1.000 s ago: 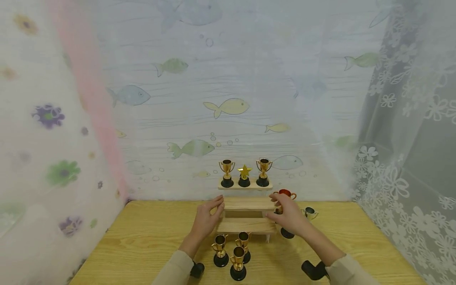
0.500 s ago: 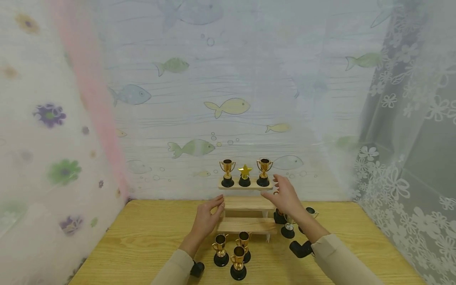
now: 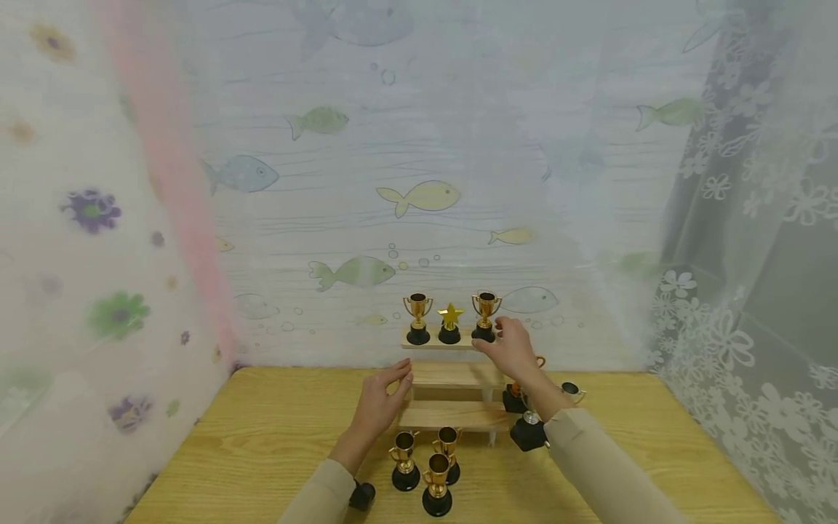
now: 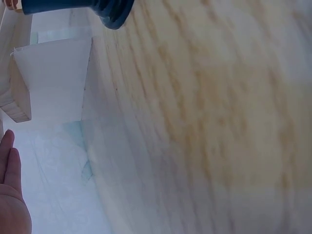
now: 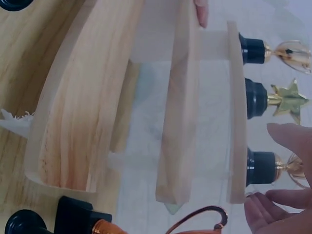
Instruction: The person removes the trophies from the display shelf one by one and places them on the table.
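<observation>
A stepped wooden shelf (image 3: pixel 458 373) stands on the table. Its top step bears a gold trophy cup (image 3: pixel 417 309) on the left, a gold star trophy (image 3: pixel 449 315) in the middle and another gold trophy cup (image 3: pixel 486 306) on the right. My right hand (image 3: pixel 511 349) is at that right cup, thumb and fingers on either side of its black base (image 5: pixel 261 166); a gap shows beside the thumb in the right wrist view. With fingers nearly straight, my left hand (image 3: pixel 380 397) rests at the left end of the middle step. Its fingers (image 4: pixel 13 168) appear beside the shelf in the left wrist view.
Several gold cups (image 3: pixel 439 480) stand on the table (image 3: pixel 262 437) before the shelf. To the right, partly behind my right arm, are an orange-red cup (image 3: pixel 516 393) and silver cups (image 3: pixel 571 391). A fish-patterned sheet (image 3: pixel 353 218) hangs behind.
My right hand has risen from the right side of the middle step to the right cup on the top step. The left hand has stayed in place.
</observation>
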Demonstrator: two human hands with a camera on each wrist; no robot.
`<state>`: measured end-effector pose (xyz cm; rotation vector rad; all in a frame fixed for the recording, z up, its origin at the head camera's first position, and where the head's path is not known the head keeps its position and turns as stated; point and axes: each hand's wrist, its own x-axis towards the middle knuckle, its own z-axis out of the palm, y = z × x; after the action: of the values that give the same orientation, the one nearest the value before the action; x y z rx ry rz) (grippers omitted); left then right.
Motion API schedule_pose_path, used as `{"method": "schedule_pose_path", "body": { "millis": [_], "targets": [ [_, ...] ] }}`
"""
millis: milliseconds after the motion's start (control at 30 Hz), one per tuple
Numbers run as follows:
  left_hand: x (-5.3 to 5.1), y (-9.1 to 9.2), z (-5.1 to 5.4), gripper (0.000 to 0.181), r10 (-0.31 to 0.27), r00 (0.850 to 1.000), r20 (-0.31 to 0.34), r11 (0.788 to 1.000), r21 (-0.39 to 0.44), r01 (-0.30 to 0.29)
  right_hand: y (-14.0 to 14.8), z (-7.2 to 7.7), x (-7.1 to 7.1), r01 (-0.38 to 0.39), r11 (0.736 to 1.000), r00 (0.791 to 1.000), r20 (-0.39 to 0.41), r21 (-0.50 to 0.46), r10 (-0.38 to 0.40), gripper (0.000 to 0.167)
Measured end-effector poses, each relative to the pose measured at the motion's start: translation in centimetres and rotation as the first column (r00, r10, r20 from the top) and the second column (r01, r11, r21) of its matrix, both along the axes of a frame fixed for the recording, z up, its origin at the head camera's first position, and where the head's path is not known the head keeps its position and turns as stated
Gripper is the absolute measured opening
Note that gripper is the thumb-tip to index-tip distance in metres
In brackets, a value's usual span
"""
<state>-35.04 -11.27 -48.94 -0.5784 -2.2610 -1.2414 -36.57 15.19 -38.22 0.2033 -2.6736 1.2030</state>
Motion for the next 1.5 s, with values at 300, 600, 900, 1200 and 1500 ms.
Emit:
{"method": "schedule_pose_path", "body": {
  "millis": [300, 600, 900, 1200, 1500],
  "targets": [
    [-0.1, -0.1, -0.1, 0.032, -0.007, 1.000, -0.008, 1.000, 0.005, 0.007, -0.5, -0.7, -1.4, 0.047, 0.999, 0.999, -0.018, 0.013, -0.047, 0.064],
    [0.0, -0.2, -0.2, 0.032, -0.009, 1.000, -0.022, 1.000, -0.003, 0.009, -0.7, -0.9, -1.8, 0.066, 0.998, 0.997, -0.025, 0.008, -0.066, 0.056],
    [0.0, -0.2, -0.1, 0.032, -0.011, 1.000, -0.019, 1.000, 0.003, 0.011, -0.8, -1.2, -2.0, 0.069, 0.997, 0.996, -0.061, -0.022, -0.071, 0.051],
    [0.0, -0.2, 0.0, 0.033, -0.016, 1.000, -0.003, 1.000, 0.004, 0.016, -1.0, -1.5, -2.1, 0.075, 0.997, 0.994, -0.080, -0.029, -0.078, 0.044],
    [-0.1, -0.2, -0.2, 0.032, -0.008, 1.000, -0.015, 1.000, -0.008, 0.007, -0.9, -1.2, -1.9, 0.079, 0.997, 0.993, -0.094, 0.015, -0.078, 0.046]
  ]
}}
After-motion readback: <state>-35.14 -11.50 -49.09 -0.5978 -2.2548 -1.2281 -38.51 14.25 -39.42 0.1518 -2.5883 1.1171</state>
